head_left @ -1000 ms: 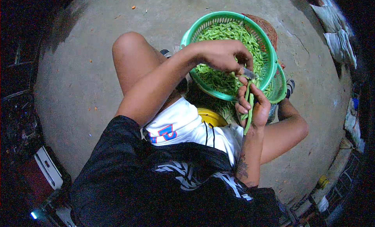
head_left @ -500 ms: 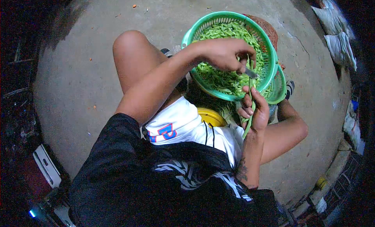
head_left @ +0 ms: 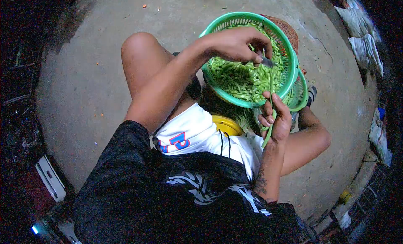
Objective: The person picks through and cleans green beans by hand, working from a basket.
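Right hand (head_left: 279, 120): palm turned up, fingers curled around a green bean, thumb laid along it.
Green bean (head_left: 268, 137): slender and slightly curved, passing through the right fingers, one end projecting below them; whether single or bundled cannot be told.
Yellow vessel (head_left: 226, 125): round-edged, smooth, left of the right fingers.
Left hand (head_left: 243, 44): back uppermost, bent fingers grasping a knife.
Knife (head_left: 267, 62): short, flat, grey metallic blade, just beyond the left fingertips; handle hidden.
Large basket (head_left: 241, 103): round, green plastic, slotted wall, beneath the left fingers.
Cut pieces (head_left: 260, 86): short, pale-green slivers, heaped in this basket below the left fingers.
Small basket (head_left: 303, 93): lighter green, perforated, right of and beyond the right fingers.
Red-brown bundle (head_left: 286, 32): coarse-textured, rounded, beyond the left fingers.
Floor (head_left: 92, 105): grey, worn, concrete-like, surrounding all.
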A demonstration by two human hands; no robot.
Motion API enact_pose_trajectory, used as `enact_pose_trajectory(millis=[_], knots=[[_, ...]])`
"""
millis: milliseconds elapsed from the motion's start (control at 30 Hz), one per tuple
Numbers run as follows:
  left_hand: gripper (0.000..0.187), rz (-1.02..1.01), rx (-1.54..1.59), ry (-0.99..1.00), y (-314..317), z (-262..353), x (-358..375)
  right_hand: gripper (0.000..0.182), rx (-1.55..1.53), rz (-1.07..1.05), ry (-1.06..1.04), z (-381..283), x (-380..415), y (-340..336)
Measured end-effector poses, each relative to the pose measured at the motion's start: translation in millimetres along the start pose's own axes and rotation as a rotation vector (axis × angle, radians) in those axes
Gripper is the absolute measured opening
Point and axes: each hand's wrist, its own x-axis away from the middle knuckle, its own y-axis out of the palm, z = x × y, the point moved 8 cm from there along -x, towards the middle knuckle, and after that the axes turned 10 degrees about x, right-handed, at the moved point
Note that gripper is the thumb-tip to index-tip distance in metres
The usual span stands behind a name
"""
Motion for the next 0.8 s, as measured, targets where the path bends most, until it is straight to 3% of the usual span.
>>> enact_pose_trajectory(millis=[167, 500, 700, 800], knots=[[0.035, -0.076, 0.009, -0.069, 32.1, 0.1, 0.8, 0.032, 0.003, 0.03, -0.003, -2.2, -2.2, 7.9], [0.034, -0.072, 0.055, -0.089, 28.1, 0.0, 0.4, 0.027, -0.059, 0.029, -0.015, 0.4, 2.2, 1.1], [0.034, 0.049, 0.095, 0.039, -7.0, 1.7, 2.0, 0.024, -0.06, 0.031, -0.03, -2.0, 4.3, 0.3], [0.036, 0.002, 0.081, 0.002, 22.9, 4.7, 0.8, 0.023, -0.084, 0.054, -0.016, -0.1, 1.6, 4.1]])
